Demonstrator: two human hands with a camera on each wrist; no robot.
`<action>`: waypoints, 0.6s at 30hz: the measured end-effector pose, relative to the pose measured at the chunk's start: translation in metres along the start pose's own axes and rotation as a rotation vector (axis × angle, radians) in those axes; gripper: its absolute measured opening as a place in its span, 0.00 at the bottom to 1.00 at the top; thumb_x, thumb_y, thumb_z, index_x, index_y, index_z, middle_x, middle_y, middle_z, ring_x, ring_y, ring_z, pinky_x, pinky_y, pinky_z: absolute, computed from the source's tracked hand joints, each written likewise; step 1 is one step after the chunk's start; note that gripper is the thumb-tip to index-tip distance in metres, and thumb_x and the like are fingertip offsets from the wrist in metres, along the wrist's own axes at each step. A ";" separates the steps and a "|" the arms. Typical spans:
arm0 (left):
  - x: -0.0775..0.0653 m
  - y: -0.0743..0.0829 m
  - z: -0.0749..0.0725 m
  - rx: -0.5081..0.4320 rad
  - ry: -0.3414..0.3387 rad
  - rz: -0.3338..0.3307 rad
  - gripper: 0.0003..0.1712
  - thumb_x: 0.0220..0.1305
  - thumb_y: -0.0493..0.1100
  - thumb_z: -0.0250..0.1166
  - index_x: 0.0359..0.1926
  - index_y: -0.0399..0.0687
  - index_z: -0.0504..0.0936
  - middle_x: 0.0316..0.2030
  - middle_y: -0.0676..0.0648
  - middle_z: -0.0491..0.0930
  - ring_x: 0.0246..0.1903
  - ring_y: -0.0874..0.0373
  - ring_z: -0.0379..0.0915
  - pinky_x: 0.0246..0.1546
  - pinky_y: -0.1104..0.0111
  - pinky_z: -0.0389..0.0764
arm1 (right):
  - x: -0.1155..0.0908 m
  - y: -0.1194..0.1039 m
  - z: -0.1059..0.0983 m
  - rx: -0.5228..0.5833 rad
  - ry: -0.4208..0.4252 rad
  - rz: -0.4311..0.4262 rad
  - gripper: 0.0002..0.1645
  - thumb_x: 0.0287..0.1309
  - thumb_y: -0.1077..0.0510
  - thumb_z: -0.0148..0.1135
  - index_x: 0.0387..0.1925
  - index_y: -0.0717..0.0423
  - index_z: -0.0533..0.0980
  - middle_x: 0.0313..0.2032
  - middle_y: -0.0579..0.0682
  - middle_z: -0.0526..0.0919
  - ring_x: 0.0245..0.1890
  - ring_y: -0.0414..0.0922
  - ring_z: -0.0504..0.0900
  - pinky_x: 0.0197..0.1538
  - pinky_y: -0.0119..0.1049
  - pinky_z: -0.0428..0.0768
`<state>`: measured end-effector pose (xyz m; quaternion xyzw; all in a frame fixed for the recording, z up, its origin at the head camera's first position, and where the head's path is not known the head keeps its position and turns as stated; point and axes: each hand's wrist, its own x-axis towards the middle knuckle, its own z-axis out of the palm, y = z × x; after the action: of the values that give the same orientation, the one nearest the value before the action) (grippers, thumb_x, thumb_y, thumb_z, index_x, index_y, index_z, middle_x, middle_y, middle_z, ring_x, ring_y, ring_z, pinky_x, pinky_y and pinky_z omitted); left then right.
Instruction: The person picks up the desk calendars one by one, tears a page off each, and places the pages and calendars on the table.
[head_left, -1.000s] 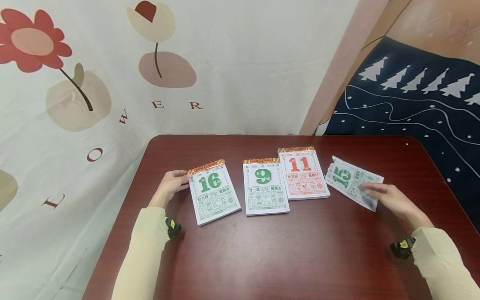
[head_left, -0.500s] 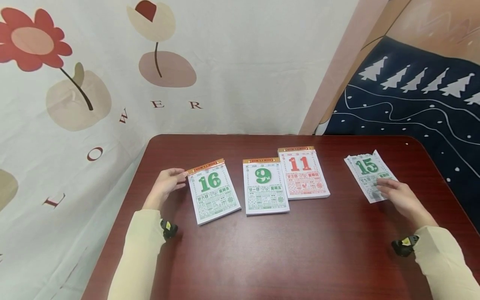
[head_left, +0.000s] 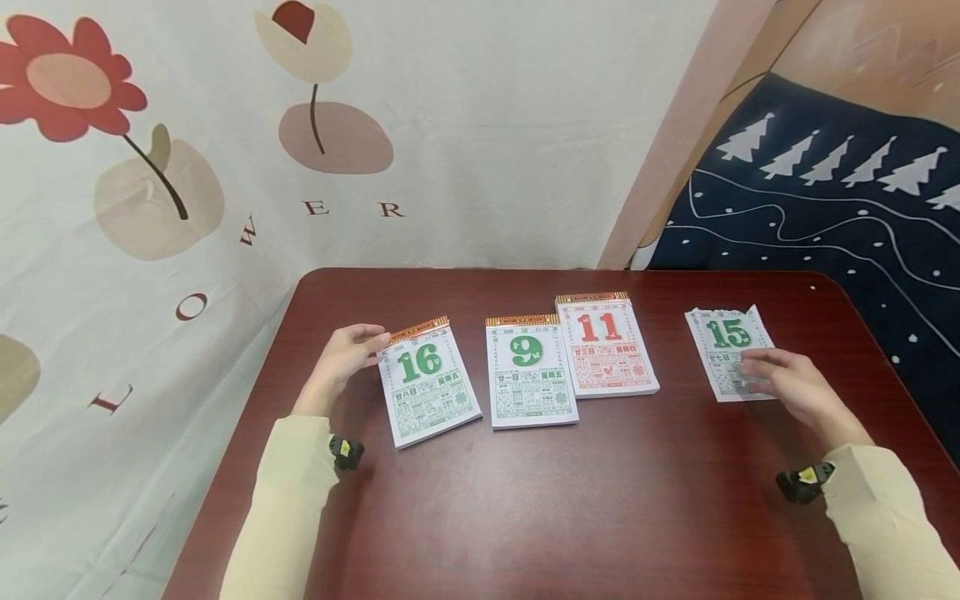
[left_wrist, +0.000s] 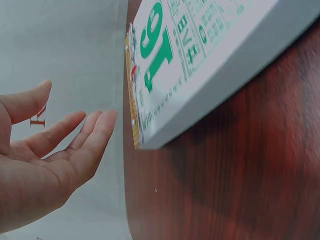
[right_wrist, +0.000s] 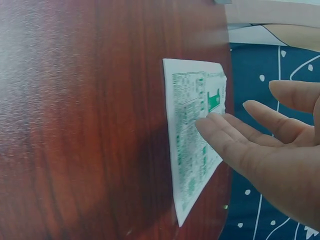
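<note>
A thick tear-off calendar pad showing a green 16 [head_left: 429,396] lies tilted at the left of the table. By its upper left corner is my left hand [head_left: 341,367], which holds nothing. In the left wrist view the fingers [left_wrist: 97,135] are loosely extended, apart from the pad's bound edge. At the right lies a loose torn calendar sheet with a green 15 [head_left: 717,350], its top edge ragged. My right hand [head_left: 802,390] overlaps the sheet's right side. The right wrist view shows its fingers [right_wrist: 225,137] relaxed over the sheet, the thumb held apart, pinching nothing.
Two more calendar pads lie mid-table: a green 9 [head_left: 532,379] and, touching its right side, a red 11 [head_left: 609,350]. The dark red wooden table [head_left: 555,517] ends at a flowered cloth [head_left: 480,167] behind and a navy cloth [head_left: 840,200] on the right.
The torn 15 sheet has been turned from slanted to nearly upright and moved slightly right; my right hand has let go of it. My left hand has shifted slightly up beside the 16 pad.
</note>
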<state>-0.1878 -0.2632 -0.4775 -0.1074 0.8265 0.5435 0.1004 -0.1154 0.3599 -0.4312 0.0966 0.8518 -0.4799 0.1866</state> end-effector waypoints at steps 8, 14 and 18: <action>-0.044 0.079 0.017 0.005 -0.095 -0.039 0.26 0.68 0.42 0.56 0.61 0.30 0.65 0.57 0.32 0.67 0.56 0.42 0.66 0.58 0.57 0.72 | 0.005 -0.007 -0.001 -0.041 -0.003 -0.023 0.37 0.67 0.45 0.47 0.62 0.72 0.59 0.58 0.70 0.61 0.51 0.57 0.68 0.44 0.31 0.82; -0.040 0.088 0.028 -0.012 -0.117 -0.033 0.24 0.68 0.40 0.55 0.60 0.31 0.65 0.58 0.33 0.67 0.56 0.43 0.67 0.57 0.58 0.72 | 0.005 -0.023 0.002 -0.085 -0.051 -0.046 0.38 0.68 0.43 0.45 0.63 0.72 0.58 0.59 0.71 0.60 0.53 0.60 0.68 0.47 0.32 0.81; -0.038 0.091 0.037 -0.016 -0.135 -0.011 0.25 0.68 0.40 0.56 0.60 0.30 0.66 0.57 0.33 0.68 0.56 0.42 0.67 0.57 0.58 0.73 | 0.008 -0.031 0.006 -0.090 -0.057 -0.073 0.37 0.68 0.44 0.45 0.62 0.72 0.59 0.58 0.70 0.62 0.52 0.59 0.70 0.48 0.35 0.81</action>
<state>-0.1763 -0.1914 -0.4011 -0.0759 0.8128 0.5556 0.1580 -0.1321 0.3382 -0.4132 0.0434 0.8697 -0.4502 0.1975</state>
